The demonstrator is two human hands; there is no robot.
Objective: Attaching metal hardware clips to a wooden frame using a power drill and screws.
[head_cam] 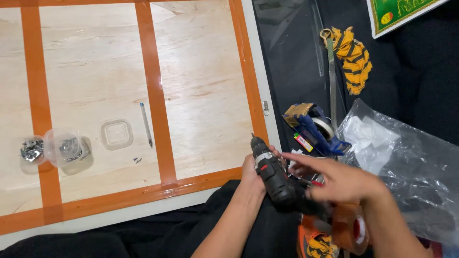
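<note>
Left hand is wrapped around a black cordless drill low and just right of centre in the frame, fingers closed on the body, nose pointing up toward the orange edge of the board. Right hand comes in from the lower right with its fingers stretched out flat over the back end of the drill. I can't tell if it's actually touching it or just above it, since it's a bit blurred.

Right under that hand there's a brownish roll of tape, half covered by the wrist, and something orange and black cut off by the bottom edge. No idea what that one is.

Up from the hands: one blue tape dispenser, a small red and green thing next to it that's too small to make out, one metal ruler, and a yellow and black striped cloth. On the right is one clear plastic bag with crumpled white paper inside; its lower corner runs out of frame.

Over on the left is the wooden board with orange tape strips. On it sits one clear plastic tub holding a bunch of metal screws, with a loose pile of screws just left of it. The tub's one square lid lies separately to the right, empty. Then one pencil, plus two or three tiny loose screws below it.
</note>
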